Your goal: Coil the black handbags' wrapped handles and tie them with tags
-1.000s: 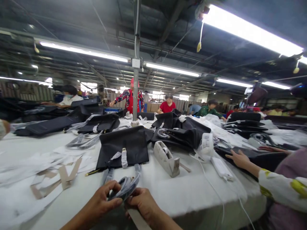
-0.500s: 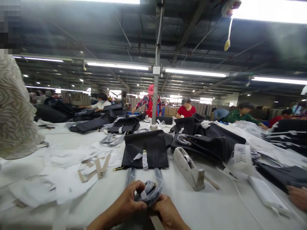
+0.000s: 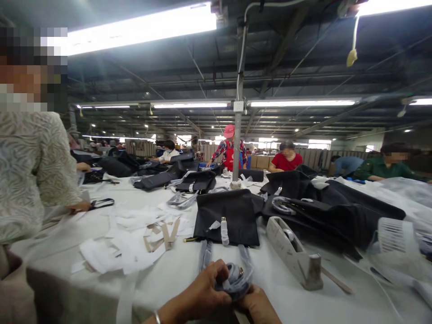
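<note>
Near the table's front edge, my left hand point(image 3: 204, 288) pinches the plastic-wrapped bag handle point(image 3: 243, 288), thumb and fingers closed on its left side. My right hand point(image 3: 259, 307) is closed low on the right of the same handle, its fingertips partly hidden. A tan strip point(image 3: 240, 317) hangs below, between the hands. The handle's coil shows a small gold-coloured metal piece. Just beyond lies a black bag point(image 3: 226, 213) with a white-wrapped front tab point(image 3: 223, 231).
A tape dispenser point(image 3: 293, 256) stands right of my hands. White paper scraps point(image 3: 124, 252) and tan strips lie to the left. More black bags point(image 3: 320, 211) are behind. A co-worker in a patterned shirt point(image 3: 30, 166) stands at left; a post point(image 3: 237, 148) rises mid-table.
My view has swung left, so the table's things appear farther right and the co-worker at left shows more fully. Both hands keep hold of the handle.
</note>
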Tool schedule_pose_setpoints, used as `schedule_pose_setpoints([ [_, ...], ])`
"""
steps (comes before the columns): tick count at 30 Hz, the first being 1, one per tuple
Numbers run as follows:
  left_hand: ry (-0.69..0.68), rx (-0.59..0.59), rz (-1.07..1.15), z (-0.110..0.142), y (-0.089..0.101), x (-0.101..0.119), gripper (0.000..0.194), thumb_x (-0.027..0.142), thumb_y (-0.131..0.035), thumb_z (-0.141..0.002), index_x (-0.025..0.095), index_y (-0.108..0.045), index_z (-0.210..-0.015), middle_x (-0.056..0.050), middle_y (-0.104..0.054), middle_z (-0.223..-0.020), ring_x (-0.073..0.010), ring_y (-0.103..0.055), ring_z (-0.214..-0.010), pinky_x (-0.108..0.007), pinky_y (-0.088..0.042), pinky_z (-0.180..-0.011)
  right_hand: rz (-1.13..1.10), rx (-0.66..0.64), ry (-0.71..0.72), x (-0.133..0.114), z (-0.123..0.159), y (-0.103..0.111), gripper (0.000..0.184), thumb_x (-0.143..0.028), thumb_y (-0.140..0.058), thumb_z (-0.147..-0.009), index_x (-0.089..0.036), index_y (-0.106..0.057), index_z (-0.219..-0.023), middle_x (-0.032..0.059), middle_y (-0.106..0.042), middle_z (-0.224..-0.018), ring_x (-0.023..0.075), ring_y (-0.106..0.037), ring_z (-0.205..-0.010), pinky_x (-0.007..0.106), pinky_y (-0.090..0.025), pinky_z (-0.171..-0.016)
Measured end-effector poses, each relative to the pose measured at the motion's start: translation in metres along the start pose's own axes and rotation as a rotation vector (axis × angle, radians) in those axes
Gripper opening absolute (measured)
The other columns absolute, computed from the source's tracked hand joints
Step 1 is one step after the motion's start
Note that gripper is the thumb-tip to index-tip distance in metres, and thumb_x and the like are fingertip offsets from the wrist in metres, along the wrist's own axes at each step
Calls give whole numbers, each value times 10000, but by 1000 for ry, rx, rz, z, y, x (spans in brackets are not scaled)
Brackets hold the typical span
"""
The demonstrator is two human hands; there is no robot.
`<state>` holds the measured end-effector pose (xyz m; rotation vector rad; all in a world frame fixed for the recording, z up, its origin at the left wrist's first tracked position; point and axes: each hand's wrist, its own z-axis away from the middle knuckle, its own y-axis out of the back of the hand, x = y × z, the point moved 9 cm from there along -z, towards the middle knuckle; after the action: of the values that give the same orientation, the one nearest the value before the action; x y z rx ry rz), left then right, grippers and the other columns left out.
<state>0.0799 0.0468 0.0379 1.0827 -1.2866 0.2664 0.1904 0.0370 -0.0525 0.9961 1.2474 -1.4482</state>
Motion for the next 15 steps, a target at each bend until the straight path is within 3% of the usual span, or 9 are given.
schedule_pose_setpoints([
  [4, -15, 31, 48, -1, 2, -2, 305, 185, -677, -582, 189, -466, -802, 14, -499, -859, -162, -420, -830, -271, -332, -721, -55, -32, 5, 1, 6, 5, 343, -246, -754, -424, -126, -693, -739, 71, -664, -665, 212, -626, -635, 324, -481, -648],
  [10, -43, 82, -11, -1, 3, 5, 285, 167, -704, -589, 173, -531, -815, -10, -518, -865, -174, -451, -844, -285, -359, -768, 234, -46, -177, -7, 50, 12, 335, -254, -604, -540, -148, -653, -854, 3, -593, -575, 120, -534, -462, 223, -385, -443],
  [15, -100, 18, -127, -3, -2, 11, 282, 182, -710, -640, 175, -612, -904, -26, -553, -926, -188, -488, -874, -291, -382, -798, 428, 2, -158, -32, 60, 4, 297, -169, -518, -560, -141, -630, -834, -27, -577, -597, 103, -496, -444, 211, -369, -404],
])
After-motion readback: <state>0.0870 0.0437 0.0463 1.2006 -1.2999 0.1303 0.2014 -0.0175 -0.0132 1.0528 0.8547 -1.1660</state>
